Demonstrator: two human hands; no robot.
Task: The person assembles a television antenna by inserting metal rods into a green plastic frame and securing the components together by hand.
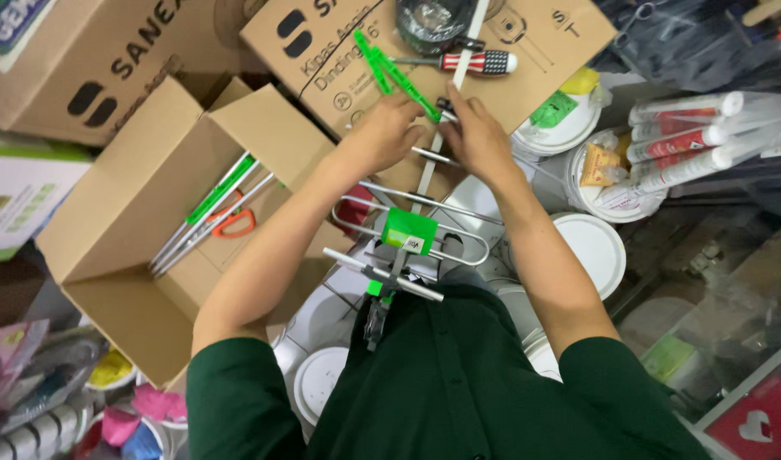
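One view only, and it is riding on the person's head, looking almost straight down over the dark green shirt [459,383] and along both forearms. It is sitting close, with the left hand [384,132] and right hand [480,136] landing just above centre. The open cardboard box [143,247] is filling the left side, white tubs [591,247] crowding the right.

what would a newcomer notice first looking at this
Both hands meet at the centre: the left hand and right hand work on a metal rod antenna with a bright green block in its middle, held against the person's chest. Just above them a screwdriver with a red, white and blue handle lies on a closed cardboard box. To the left, an open box holds more metal rods.
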